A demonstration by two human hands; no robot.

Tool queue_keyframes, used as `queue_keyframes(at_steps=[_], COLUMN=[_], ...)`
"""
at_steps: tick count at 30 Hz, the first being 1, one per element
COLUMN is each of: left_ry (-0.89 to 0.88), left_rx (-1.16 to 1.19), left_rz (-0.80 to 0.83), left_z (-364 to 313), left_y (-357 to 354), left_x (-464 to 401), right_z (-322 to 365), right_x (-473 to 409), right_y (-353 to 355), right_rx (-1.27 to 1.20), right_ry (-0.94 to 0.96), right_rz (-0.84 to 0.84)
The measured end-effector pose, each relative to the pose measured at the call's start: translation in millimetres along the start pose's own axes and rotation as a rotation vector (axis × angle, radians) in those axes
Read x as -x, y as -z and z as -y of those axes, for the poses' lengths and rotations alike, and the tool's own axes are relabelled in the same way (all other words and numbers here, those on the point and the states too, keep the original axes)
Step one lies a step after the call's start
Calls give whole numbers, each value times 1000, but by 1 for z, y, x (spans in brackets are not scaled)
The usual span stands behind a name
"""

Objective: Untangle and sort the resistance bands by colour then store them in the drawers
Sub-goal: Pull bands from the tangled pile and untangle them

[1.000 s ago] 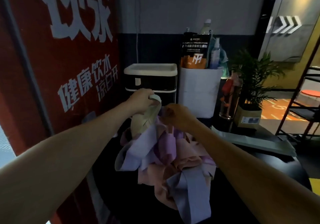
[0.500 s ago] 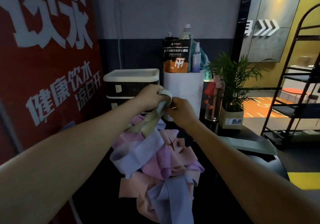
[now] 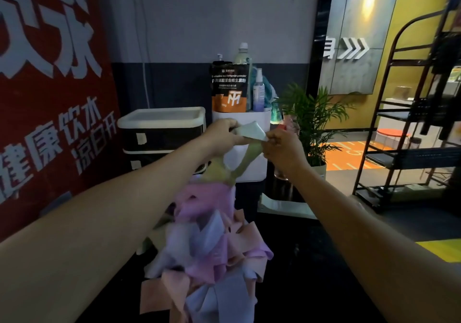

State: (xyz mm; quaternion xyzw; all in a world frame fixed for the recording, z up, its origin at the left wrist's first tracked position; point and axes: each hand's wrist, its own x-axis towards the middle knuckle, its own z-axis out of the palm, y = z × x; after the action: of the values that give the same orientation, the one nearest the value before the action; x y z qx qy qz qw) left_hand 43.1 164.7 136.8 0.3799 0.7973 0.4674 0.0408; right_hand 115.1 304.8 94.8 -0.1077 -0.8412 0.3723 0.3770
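A pale green band [image 3: 245,148] was held raised between both hands in front of the drawers [image 3: 162,135]. The left hand [image 3: 220,136] was clenched on the band's upper left end, and the right hand [image 3: 283,145] pinched its upper right corner; both grips were closed on the same band. Between the two hands the top of the band was spread into a short flat fold, and below them its two strands ran down and leftward into the tangle [image 3: 207,252]. The tangle of pink, lilac, pale blue and peach bands hung from the green band and trailed down over the dark surface [image 3: 324,272]; whether its lower end rested on the surface could not be told. The drawers, a black unit with a white top and white labels on two fronts, stood behind the left forearm, both visible fronts being shut. Just to their right stood a white bin [image 3: 252,170] holding an orange and black pouch [image 3: 229,85], a spray bottle [image 3: 258,90] and a capped bottle [image 3: 242,53]. A potted plant [image 3: 311,120] stood to the right of the bin. A red sign [image 3: 55,93] with white lettering covered the left wall, and a black rack [image 3: 411,113] stood at far right.
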Motion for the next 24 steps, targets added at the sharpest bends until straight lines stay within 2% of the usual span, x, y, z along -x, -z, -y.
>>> queue_keyframes(at_steps=[12, 16, 20, 24], left_ry=[24, 52, 55, 108], left_rx=[-69, -22, 64, 170], left_rz=[-34, -89, -115, -105], left_z=[20, 30, 28, 21], left_y=[5, 17, 23, 27], left_x=[-7, -4, -3, -2], right_z=[-7, -9, -6, 11], right_x=[-4, -7, -5, -8], right_y=[29, 30, 27, 28], right_rx=[6, -130, -159, -366], right_ry=[32, -31, -57, -112], right_rz=[-28, -55, -48, 11])
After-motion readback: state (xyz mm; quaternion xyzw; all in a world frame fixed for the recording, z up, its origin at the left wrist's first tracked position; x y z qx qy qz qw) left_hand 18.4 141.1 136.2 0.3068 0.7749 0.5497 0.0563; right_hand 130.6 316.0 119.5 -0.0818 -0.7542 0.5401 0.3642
